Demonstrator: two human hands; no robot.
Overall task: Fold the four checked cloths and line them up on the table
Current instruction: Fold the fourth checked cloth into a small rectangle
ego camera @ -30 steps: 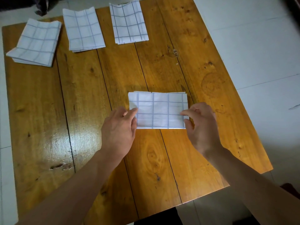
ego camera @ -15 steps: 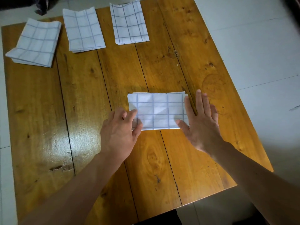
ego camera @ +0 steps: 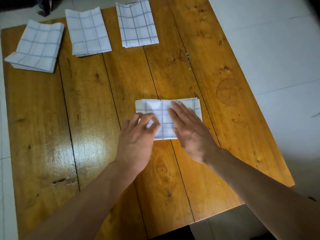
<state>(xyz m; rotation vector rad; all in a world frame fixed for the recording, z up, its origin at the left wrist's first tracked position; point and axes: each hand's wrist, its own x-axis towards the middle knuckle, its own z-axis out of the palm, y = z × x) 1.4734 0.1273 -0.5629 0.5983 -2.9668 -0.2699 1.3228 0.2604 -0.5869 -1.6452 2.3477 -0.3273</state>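
from the head view, the only one i had, i was on the last of the four cloths: the fourth cloth [ego camera: 165,118] lay folded into a wide rectangle on the near middle of the wooden table [ego camera: 90,118], well apart from the row at the far edge. that row held the left folded cloth [ego camera: 37,47], the middle folded cloth [ego camera: 88,32] and the right folded cloth [ego camera: 136,25], side by side with gaps between them, the left one skewed a little and the other two roughly square to the table edge. my right hand [ego camera: 188,129] lay flat on the right half of the fourth cloth, fingers straight and close together, pressing it down. my left hand [ego camera: 138,135] sat at the cloth's left end with fingers curled; they looked to be pinching the edge layers, though motion blur there kept me from being sure. i judged the step to be smoothing or setting up one more fold across the width, since this piece looked wider than the three finished ones. the next move, as i read it, called for bringing one end over the other to match their shape, then carrying it to the bare stretch of table right of the right folded cloth, lined up with the row
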